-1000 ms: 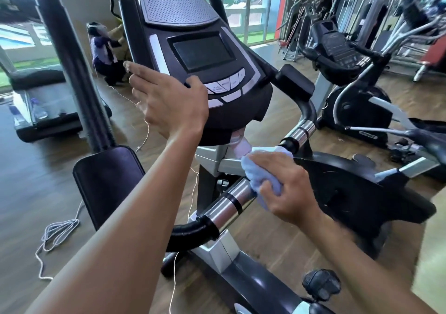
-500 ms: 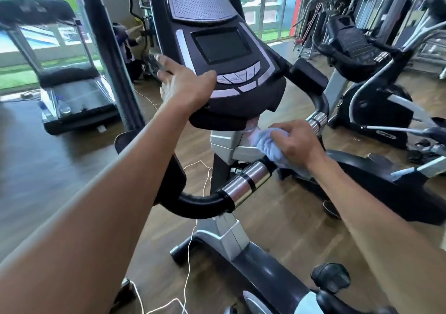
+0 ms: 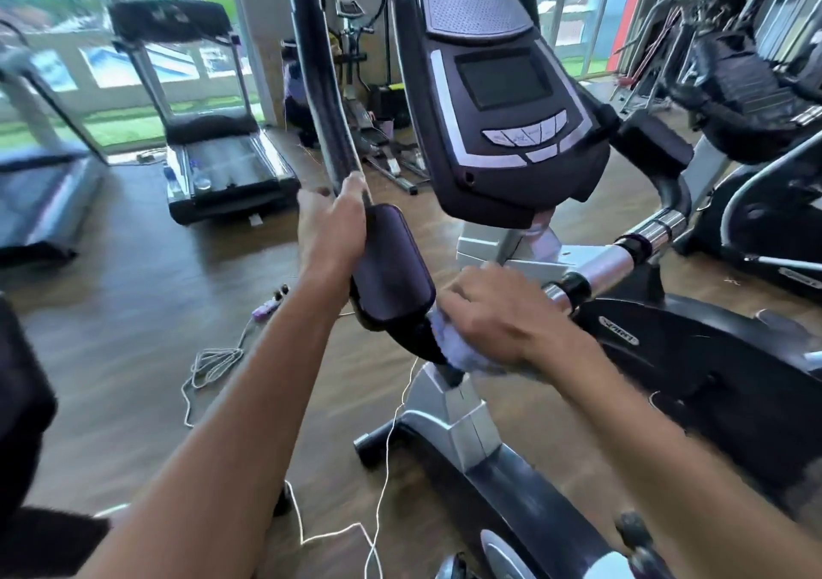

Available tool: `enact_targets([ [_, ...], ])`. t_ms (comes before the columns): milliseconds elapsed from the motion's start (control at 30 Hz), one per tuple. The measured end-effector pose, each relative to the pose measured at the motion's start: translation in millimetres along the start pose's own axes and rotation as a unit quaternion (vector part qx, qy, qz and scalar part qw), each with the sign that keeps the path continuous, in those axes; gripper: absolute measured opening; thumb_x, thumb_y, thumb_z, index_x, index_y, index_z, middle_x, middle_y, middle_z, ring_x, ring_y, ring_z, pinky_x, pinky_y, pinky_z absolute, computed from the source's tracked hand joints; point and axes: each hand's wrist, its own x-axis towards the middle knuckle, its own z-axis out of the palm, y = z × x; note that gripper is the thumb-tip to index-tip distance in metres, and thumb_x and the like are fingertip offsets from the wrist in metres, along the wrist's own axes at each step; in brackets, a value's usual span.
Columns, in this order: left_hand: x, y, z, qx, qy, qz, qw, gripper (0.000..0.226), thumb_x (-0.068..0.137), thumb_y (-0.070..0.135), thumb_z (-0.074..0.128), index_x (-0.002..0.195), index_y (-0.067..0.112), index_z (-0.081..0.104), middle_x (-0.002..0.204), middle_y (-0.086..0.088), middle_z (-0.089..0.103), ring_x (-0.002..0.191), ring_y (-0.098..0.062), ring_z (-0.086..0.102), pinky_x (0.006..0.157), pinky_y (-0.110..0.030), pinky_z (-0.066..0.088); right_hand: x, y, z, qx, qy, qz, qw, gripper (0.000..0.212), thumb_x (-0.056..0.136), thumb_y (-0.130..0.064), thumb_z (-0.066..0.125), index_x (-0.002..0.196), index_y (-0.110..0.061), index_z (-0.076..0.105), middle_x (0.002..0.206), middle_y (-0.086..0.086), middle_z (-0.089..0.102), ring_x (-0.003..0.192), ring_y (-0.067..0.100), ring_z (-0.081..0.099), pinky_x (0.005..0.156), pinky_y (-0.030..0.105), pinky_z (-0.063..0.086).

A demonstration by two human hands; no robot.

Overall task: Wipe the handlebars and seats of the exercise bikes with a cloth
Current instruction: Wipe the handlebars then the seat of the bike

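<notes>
The exercise bike (image 3: 498,436) has a silver metal frame and a dark plastic console (image 3: 498,102) with a flat grey screen and a row of pale rounded buttons. Its handlebar (image 3: 320,89) is a long black tube with a matte, slightly shiny cover; it rises upright on the left and bends down to a thick padded block (image 3: 391,267) of smooth dark material. More to the right the bar is bare polished chrome (image 3: 600,262) with black rings.

The left hand (image 3: 331,227) grips the black tube just above the padded block, with the fingers wrapped around it. The right hand (image 3: 493,316) holds a soft, crumpled, light blue cloth (image 3: 453,347) and presses it on the lower bend of the handlebar, just under the padded block. The fingers are curled over the cloth, and most of it is hidden under the hand.

The floor (image 3: 133,311) is brown wood with a thin white cable (image 3: 382,467) lying on it. A black treadmill (image 3: 213,155) stands by the windows.
</notes>
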Motion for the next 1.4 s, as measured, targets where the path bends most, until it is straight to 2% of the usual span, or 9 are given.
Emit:
enact_targets([
  [67, -1, 1, -3, -0.054, -0.007, -0.032, 0.998, 0.043, 0.100, 0.051, 0.054, 0.101, 0.009, 0.064, 0.088, 0.001, 0.058, 0.083, -0.021, 0.059, 0.064, -0.032, 0.039, 8, 7, -4, 0.016, -0.049, -0.015, 0.999, 0.034, 0.081, -0.042, 0.022, 0.061, -0.021, 0.039, 0.084, 0.003, 0.046, 0.083, 0.027, 0.041, 0.070, 0.038, 0.027],
  [267, -9, 4, -6, -0.128, -0.029, -0.087, 0.988, 0.040, 0.105, 0.049, 0.047, 0.091, 0.017, 0.066, 0.094, 0.000, 0.067, 0.087, -0.018, 0.062, 0.082, -0.035, 0.049, -39, -7, 24, 0.019, 0.154, -0.014, 0.988, 0.029, 0.077, -0.040, 0.030, 0.071, -0.019, 0.049, 0.071, -0.001, 0.058, 0.072, 0.031, 0.054, 0.065, 0.039, 0.032],
  [433, -15, 10, -10, -0.165, -0.048, -0.120, 0.978, 0.037, 0.105, 0.047, 0.049, 0.086, 0.019, 0.063, 0.084, 0.001, 0.068, 0.077, -0.017, 0.064, 0.074, -0.031, 0.050, 18, 1, -5, 0.028, -0.116, -0.021, 0.993, 0.031, 0.082, -0.041, 0.022, 0.063, -0.020, 0.034, 0.080, -0.002, 0.044, 0.084, 0.027, 0.042, 0.073, 0.041, 0.032],
  [600, -24, 4, -26, -0.223, -0.105, -0.173, 0.954, 0.037, 0.106, 0.042, 0.050, 0.092, 0.012, 0.068, 0.069, -0.003, 0.068, 0.062, -0.018, 0.063, 0.062, -0.028, 0.052, -21, 23, 30, 0.148, 0.153, 0.028, 0.977, 0.032, 0.077, -0.039, 0.037, 0.063, -0.016, 0.055, 0.057, 0.001, 0.052, 0.062, 0.025, 0.052, 0.056, 0.041, 0.041],
  [767, -8, -13, -50, -0.169, -0.147, -0.166, 0.960, 0.060, 0.107, 0.046, 0.040, 0.117, -0.005, 0.070, 0.094, -0.017, 0.070, 0.077, -0.027, 0.064, 0.071, -0.034, 0.053, -18, -6, 8, 0.437, 0.471, 0.190, 0.742, 0.043, 0.084, -0.013, 0.034, 0.045, -0.027, 0.046, 0.049, -0.020, 0.050, 0.058, 0.005, 0.044, 0.061, 0.025, 0.035],
  [900, 5, -16, -62, -0.168, -0.132, -0.135, 0.968, 0.050, 0.107, 0.041, 0.044, 0.091, 0.003, 0.071, 0.076, -0.009, 0.075, 0.066, -0.023, 0.068, 0.080, -0.038, 0.055, 4, -79, 15, 0.158, 0.329, -0.036, 0.930, 0.045, 0.086, -0.021, 0.035, 0.109, -0.019, 0.074, 0.118, 0.005, 0.071, 0.110, 0.014, 0.060, 0.102, 0.032, 0.048],
  [967, 9, -15, -68, -0.184, -0.112, -0.117, 0.969, 0.043, 0.107, 0.033, 0.044, 0.098, 0.000, 0.071, 0.077, -0.009, 0.078, 0.063, -0.020, 0.073, 0.083, -0.038, 0.057, 26, -85, 10, 0.087, 0.224, -0.016, 0.971, 0.066, 0.087, -0.032, 0.030, 0.141, -0.007, 0.060, 0.154, 0.007, 0.050, 0.148, 0.016, 0.036, 0.122, 0.035, 0.029],
  [1100, 16, -11, -69, -0.236, -0.046, -0.108, 0.965, 0.036, 0.104, 0.026, 0.045, 0.098, 0.001, 0.070, 0.074, -0.008, 0.077, 0.061, -0.017, 0.073, 0.082, -0.036, 0.056, 74, -94, -22, 0.074, 0.129, 0.010, 0.989, 0.074, 0.088, -0.038, 0.022, 0.154, -0.013, 0.045, 0.168, -0.003, 0.027, 0.156, 0.006, 0.010, 0.125, 0.032, 0.012],
  [1400, 8, -24, -59, -0.295, 0.006, -0.045, 0.954, 0.024, 0.107, 0.002, 0.046, 0.102, 0.007, 0.069, 0.099, -0.016, 0.076, 0.078, -0.016, 0.077, 0.076, -0.023, 0.061, 10, -79, 12, 0.082, 0.159, -0.037, 0.983, 0.075, 0.086, -0.037, 0.027, 0.152, -0.007, 0.045, 0.162, 0.002, 0.039, 0.152, 0.009, 0.028, 0.125, 0.027, 0.019],
])
